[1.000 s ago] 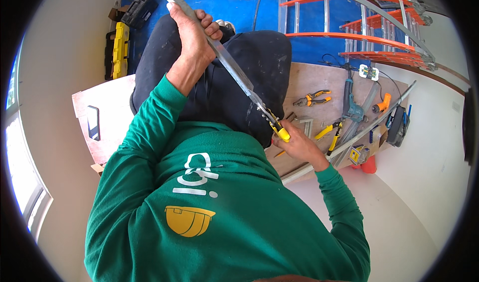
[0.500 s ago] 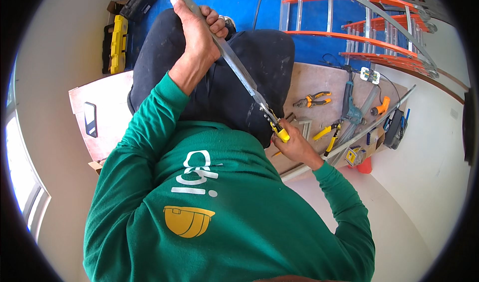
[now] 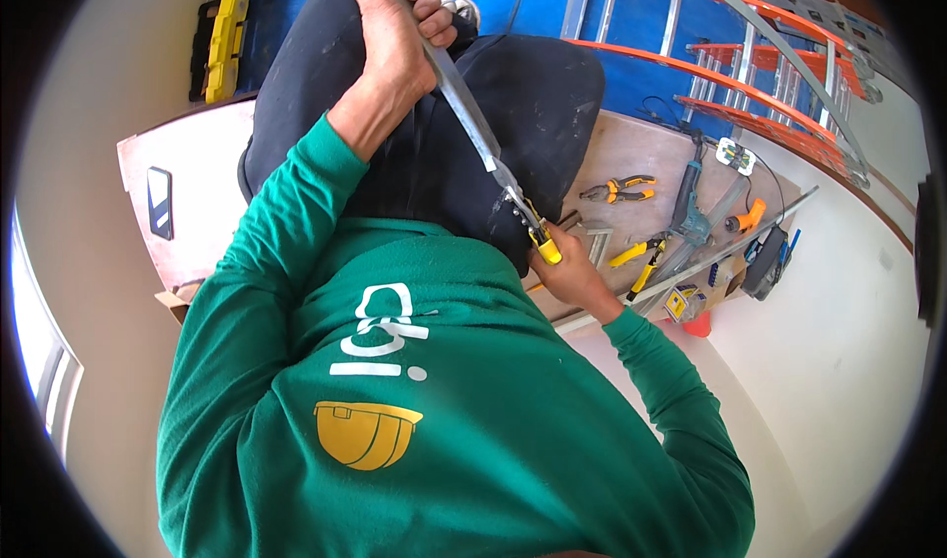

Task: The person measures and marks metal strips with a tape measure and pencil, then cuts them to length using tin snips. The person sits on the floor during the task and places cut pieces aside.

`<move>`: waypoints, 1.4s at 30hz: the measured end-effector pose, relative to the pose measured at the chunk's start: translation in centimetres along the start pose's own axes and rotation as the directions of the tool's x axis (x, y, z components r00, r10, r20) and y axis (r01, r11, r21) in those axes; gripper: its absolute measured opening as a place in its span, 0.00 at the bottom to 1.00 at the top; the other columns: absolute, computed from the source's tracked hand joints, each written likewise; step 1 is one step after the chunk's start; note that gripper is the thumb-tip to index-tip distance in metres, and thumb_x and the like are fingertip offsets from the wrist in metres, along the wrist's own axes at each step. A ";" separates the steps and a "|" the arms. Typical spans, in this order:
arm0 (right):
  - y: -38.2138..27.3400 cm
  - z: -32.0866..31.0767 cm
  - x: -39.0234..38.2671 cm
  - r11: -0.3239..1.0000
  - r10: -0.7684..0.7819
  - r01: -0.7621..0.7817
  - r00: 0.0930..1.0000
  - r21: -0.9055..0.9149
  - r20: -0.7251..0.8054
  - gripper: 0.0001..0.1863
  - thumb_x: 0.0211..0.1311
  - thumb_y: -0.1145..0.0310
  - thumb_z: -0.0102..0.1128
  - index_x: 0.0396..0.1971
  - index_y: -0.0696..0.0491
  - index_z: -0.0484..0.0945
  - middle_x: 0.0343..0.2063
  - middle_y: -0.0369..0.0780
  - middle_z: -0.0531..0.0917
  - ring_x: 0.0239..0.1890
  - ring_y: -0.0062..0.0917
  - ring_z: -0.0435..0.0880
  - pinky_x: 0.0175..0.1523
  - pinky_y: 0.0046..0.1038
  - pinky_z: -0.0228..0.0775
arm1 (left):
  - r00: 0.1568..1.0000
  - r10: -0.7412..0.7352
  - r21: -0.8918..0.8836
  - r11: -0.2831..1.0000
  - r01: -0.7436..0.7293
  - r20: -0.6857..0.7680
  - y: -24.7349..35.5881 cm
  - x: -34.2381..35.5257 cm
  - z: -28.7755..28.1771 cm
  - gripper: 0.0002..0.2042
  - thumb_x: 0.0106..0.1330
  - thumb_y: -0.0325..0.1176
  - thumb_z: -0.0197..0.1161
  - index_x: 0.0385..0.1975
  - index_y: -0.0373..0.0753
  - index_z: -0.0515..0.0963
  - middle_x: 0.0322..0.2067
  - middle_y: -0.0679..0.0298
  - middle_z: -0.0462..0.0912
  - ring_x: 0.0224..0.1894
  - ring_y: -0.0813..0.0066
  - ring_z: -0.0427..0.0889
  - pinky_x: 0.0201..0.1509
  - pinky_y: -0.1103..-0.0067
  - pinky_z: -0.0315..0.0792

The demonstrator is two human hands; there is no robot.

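My left hand (image 3: pixel 397 45) is wrapped round a long grey metal profile (image 3: pixel 462 107), which slants across my dark trousers down toward the right. My right hand (image 3: pixel 575 270) is closed on yellow-handled tin snips (image 3: pixel 546 248). The jaws of the snips sit at the lower end of the profile, and I cannot tell whether they are closed on it. Combination pliers (image 3: pixel 619 190) with orange and black grips lie to the right of my knee. Nearer my right hand is a yellow-and-black hand tool (image 3: pixel 641 262).
On the wooden board (image 3: pixel 636 144) to the right lie a teal power tool (image 3: pixel 692 203), an orange tool (image 3: pixel 747 216) and a long metal strip (image 3: pixel 760 227). A phone (image 3: pixel 160 203) rests at left. Orange ladders (image 3: pixel 710 79) and a yellow case (image 3: pixel 227 43) are on the blue floor.
The view has shifted a little, so the board and floor things sit differently in the picture. Both hands keep their hold on the profile and the snips.
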State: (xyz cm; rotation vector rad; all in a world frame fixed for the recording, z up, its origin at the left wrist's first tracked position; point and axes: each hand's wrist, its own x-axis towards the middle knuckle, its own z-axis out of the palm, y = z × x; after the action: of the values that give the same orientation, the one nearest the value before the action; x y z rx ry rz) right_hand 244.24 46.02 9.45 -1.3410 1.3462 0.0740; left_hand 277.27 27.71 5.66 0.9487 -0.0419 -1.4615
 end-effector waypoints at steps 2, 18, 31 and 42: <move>-0.7 0.1 -0.3 0.999 0.022 -0.022 1.000 -0.027 -0.013 0.15 0.67 0.69 0.66 0.46 0.63 0.76 0.24 0.51 0.84 0.24 0.37 0.87 0.32 0.37 0.75 | 0.999 0.025 0.028 0.999 -0.025 -0.028 0.2 -0.2 0.4 0.37 0.72 0.82 0.33 0.29 0.48 0.59 0.23 0.72 0.57 0.21 0.80 0.58 0.25 0.79 0.58; -3.0 2.9 -1.7 0.997 0.072 -0.067 0.988 0.043 -0.138 0.20 0.67 0.68 0.68 0.50 0.65 0.76 0.33 0.60 0.83 0.37 0.57 0.84 0.42 0.46 0.74 | 0.999 0.026 -0.029 0.999 -0.027 -0.032 0.2 -0.2 0.8 0.37 0.72 0.82 0.35 0.29 0.48 0.59 0.23 0.72 0.57 0.21 0.79 0.58 0.26 0.79 0.58; -4.6 0.6 -5.9 0.986 0.161 -0.160 0.987 -0.038 0.023 0.25 0.67 0.58 0.72 0.52 0.60 0.74 0.37 0.55 0.84 0.41 0.52 0.85 0.47 0.46 0.74 | 0.984 -0.020 -0.150 0.987 0.048 0.179 2.3 -0.4 -1.1 0.40 0.68 0.85 0.36 0.30 0.47 0.61 0.22 0.72 0.57 0.20 0.81 0.56 0.24 0.81 0.57; -6.6 -2.6 -5.1 0.982 0.101 -0.051 0.957 -0.185 0.272 0.26 0.68 0.53 0.70 0.54 0.56 0.77 0.41 0.51 0.84 0.43 0.44 0.83 0.50 0.43 0.74 | 0.778 0.031 -0.339 0.910 0.237 0.628 6.4 -0.7 -5.5 0.38 0.74 0.81 0.32 0.30 0.46 0.63 0.24 0.70 0.60 0.22 0.83 0.62 0.26 0.81 0.64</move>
State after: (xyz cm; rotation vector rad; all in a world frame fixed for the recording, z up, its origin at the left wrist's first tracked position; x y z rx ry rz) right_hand 245.55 45.17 18.06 -1.3667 1.1690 0.4297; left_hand 285.43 30.00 6.02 0.0956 -0.1691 -1.7533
